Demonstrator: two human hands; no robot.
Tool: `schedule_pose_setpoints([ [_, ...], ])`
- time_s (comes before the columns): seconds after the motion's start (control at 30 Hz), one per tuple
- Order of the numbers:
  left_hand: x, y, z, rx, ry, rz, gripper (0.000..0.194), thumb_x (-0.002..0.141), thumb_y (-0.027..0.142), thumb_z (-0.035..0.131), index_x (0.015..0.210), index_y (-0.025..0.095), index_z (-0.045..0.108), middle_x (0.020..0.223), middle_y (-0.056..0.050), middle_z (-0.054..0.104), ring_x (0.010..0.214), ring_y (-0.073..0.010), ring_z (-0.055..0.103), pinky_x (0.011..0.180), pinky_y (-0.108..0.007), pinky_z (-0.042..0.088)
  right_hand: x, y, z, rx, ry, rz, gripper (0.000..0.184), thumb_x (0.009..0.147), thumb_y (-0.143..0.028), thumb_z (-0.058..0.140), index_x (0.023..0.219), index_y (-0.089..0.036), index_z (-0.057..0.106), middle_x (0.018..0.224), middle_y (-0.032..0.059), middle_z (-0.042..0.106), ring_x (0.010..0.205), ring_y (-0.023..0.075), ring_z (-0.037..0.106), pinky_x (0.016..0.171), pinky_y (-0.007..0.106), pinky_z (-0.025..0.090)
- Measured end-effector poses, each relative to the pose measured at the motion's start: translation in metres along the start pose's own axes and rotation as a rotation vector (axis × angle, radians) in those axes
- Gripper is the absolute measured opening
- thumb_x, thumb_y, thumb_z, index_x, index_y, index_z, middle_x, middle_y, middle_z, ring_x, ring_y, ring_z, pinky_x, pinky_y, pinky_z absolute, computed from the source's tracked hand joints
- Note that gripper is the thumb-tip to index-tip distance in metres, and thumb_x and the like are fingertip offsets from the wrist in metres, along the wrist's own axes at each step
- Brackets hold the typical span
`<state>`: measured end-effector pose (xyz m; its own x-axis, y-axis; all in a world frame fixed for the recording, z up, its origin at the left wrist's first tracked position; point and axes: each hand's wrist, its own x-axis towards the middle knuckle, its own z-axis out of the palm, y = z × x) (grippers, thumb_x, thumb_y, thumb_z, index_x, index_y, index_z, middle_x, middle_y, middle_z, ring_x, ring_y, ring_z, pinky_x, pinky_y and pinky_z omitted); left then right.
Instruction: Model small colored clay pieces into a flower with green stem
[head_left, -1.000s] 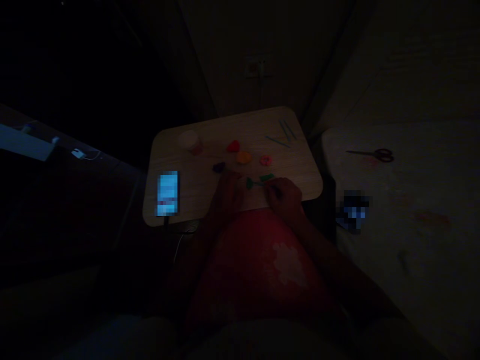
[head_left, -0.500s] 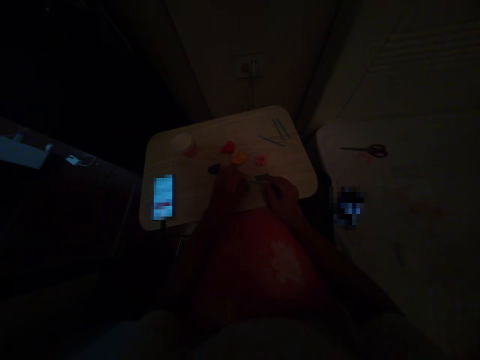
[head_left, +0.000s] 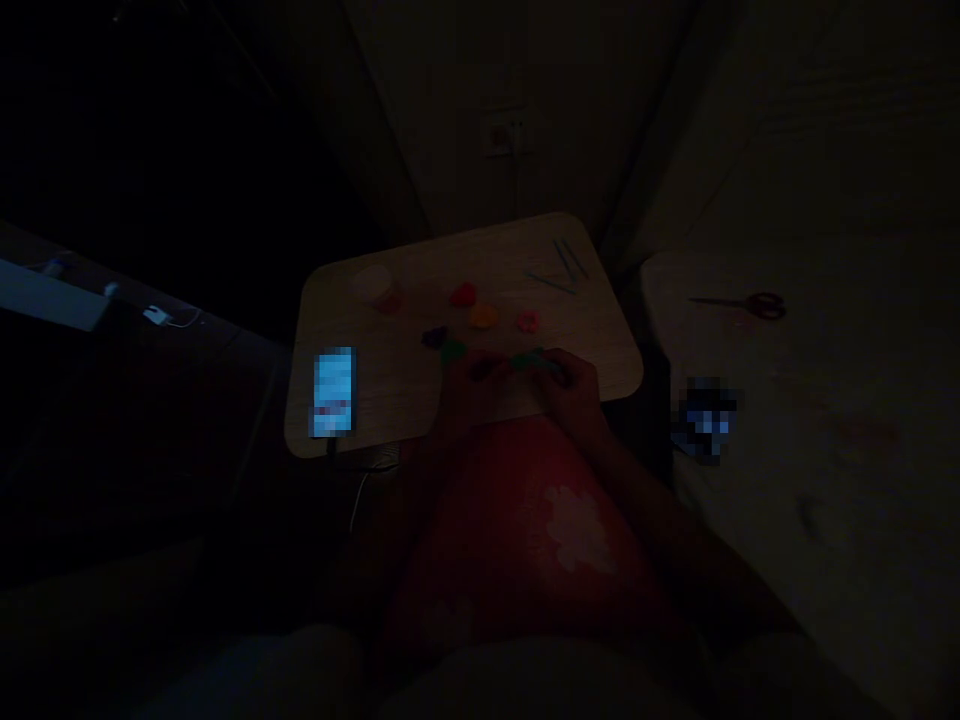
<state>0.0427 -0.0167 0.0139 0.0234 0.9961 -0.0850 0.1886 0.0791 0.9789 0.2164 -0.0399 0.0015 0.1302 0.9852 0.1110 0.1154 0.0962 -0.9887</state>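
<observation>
The room is very dark. My left hand (head_left: 469,385) and my right hand (head_left: 570,385) rest close together at the near edge of a small wooden table (head_left: 375,400). Between them lie small green clay pieces (head_left: 534,358), and the fingers of both hands curl around them. Whether either hand grips the clay is lost in the dark. Beyond the hands lie a red clay lump (head_left: 463,294), an orange one (head_left: 484,316), a pink one (head_left: 529,321) and a dark one (head_left: 433,337).
A lit phone (head_left: 333,390) lies on the table's left side with a cable hanging off the edge. A small cup (head_left: 373,285) and thin green sticks (head_left: 562,265) sit at the back. Scissors (head_left: 750,304) lie on the surface to the right.
My hands have drawn closer together over the green clay. A small green piece now lies left of my left hand. The view shifted slightly.
</observation>
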Motion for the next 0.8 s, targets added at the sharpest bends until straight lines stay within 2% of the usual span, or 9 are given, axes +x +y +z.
schedule_pose_setpoints([
  [0.23,-0.004,-0.003,0.000,-0.093,-0.033,-0.056,0.023,0.080,0.038,0.080,0.092,0.019,0.079,0.093,-0.006,0.081,0.091,-0.0229,0.075,0.083,-0.036,0.060,0.004,0.002,-0.004,0.034,0.021,0.044,0.017,0.082,-0.037,0.069,0.082,-0.021,0.076,0.078,0.0013,0.074,0.074,0.0192,0.066,0.067,0.030,0.052],
  [0.37,-0.004,-0.007,0.000,-0.173,-0.050,-0.093,0.026,0.080,0.040,0.077,0.094,0.018,0.077,0.094,-0.006,0.080,0.087,-0.0214,0.075,0.081,-0.035,0.061,0.004,-0.001,-0.006,0.085,0.004,0.061,0.017,0.080,-0.036,0.072,0.080,-0.020,0.076,0.076,0.0004,0.073,0.071,0.0174,0.063,0.067,0.029,0.050],
  [0.53,0.001,-0.003,-0.001,-0.134,-0.056,0.011,0.026,0.079,0.034,0.079,0.100,0.020,0.073,0.106,-0.007,0.080,0.096,-0.0223,0.075,0.086,-0.036,0.061,0.003,0.001,-0.003,0.071,-0.020,0.044,0.017,0.078,-0.037,0.075,0.079,-0.020,0.077,0.076,0.0006,0.074,0.072,0.0180,0.065,0.065,0.028,0.051],
  [0.67,0.009,0.000,-0.003,0.009,-0.053,0.103,0.014,0.080,0.026,0.077,0.090,0.019,0.071,0.094,-0.005,0.078,0.089,-0.0203,0.073,0.085,-0.035,0.059,0.004,0.004,-0.002,0.042,-0.025,0.045,0.018,0.078,-0.039,0.078,0.081,-0.020,0.079,0.077,0.0012,0.076,0.073,0.0193,0.068,0.066,0.029,0.052],
  [0.8,0.019,0.000,-0.008,0.201,0.040,0.199,0.004,0.083,0.017,0.070,0.085,0.019,0.070,0.086,-0.003,0.075,0.083,-0.0188,0.070,0.082,-0.034,0.058,0.005,0.008,-0.006,0.004,0.154,0.012,0.022,0.087,-0.040,0.069,0.085,-0.021,0.080,0.079,0.0022,0.076,0.076,0.0201,0.069,0.070,0.031,0.053],
])
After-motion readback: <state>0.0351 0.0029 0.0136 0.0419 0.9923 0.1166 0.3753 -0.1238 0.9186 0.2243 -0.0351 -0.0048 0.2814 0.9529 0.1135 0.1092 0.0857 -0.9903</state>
